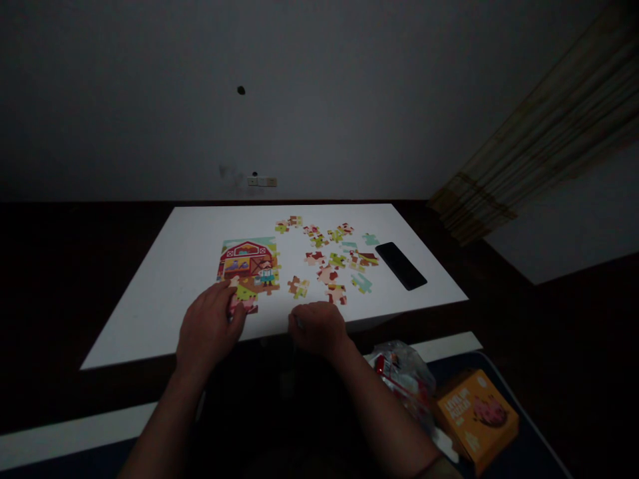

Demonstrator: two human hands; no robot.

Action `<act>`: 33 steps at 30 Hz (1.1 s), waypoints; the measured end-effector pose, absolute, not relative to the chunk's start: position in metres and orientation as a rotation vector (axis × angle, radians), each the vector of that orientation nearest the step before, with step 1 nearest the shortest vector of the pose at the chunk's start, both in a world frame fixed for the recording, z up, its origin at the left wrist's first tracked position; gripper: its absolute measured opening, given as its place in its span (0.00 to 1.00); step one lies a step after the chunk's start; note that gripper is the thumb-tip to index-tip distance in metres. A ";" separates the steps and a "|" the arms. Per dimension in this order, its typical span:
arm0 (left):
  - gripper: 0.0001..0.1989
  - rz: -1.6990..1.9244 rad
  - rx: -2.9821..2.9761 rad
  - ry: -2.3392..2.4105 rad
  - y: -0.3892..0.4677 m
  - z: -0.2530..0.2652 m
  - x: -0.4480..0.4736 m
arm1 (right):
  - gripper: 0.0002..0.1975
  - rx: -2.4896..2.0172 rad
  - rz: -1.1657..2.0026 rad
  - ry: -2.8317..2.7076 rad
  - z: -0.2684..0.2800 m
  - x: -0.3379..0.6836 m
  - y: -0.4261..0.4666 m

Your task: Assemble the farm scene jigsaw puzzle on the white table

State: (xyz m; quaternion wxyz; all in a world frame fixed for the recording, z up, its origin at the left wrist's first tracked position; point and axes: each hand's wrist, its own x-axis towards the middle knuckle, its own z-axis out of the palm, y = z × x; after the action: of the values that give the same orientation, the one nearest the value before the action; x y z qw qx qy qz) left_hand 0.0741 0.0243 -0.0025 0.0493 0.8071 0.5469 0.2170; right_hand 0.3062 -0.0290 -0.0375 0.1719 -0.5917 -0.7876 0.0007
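Note:
My left hand [210, 328] lies palm down with fingers stretched out. Its fingertips rest on the lower left part of a partly joined jigsaw puzzle [243, 266] that shows a red barn and a small figure, and they cover some of its bottom corner. At the table's front edge, my right hand [319, 327] is curled into a fist, and nothing shows in it. Just beyond that fist are loose puzzle pieces, among them a brown and yellow piece [298, 287] and a pink and red piece [336, 294].
Several more loose puzzle pieces [328, 273] spread over the white table [150, 293]. A black phone [401, 265] lies on its right side. Below the edge, a clear plastic bag [407, 372] and an orange puzzle box [476, 419] rest on a dark blue surface.

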 end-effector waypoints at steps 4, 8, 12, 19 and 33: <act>0.19 0.655 2.465 1.666 0.025 -0.003 0.074 | 0.11 -1.681 0.010 -2.234 -0.039 0.306 -0.029; 0.18 0.657 2.471 1.659 0.025 -0.005 0.074 | 0.11 -1.689 -0.011 -2.230 -0.041 0.305 -0.028; 0.18 0.656 2.479 1.660 0.026 -0.005 0.073 | 0.12 -1.681 -0.017 -2.233 -0.039 0.305 -0.028; 0.17 0.642 2.464 1.695 0.025 -0.005 0.073 | 0.09 -1.668 -0.061 -2.220 -0.035 0.304 -0.030; 0.17 0.653 2.446 1.699 0.024 -0.006 0.069 | 0.08 -1.669 -0.007 -2.209 -0.037 0.301 -0.030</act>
State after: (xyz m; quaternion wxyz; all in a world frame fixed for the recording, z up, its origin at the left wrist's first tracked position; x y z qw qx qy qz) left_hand 0.0690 0.0243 -0.0063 0.0463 0.8014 0.5567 0.2139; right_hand 0.3010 -0.0301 -0.0365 0.1854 -0.5924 -0.7840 -0.0025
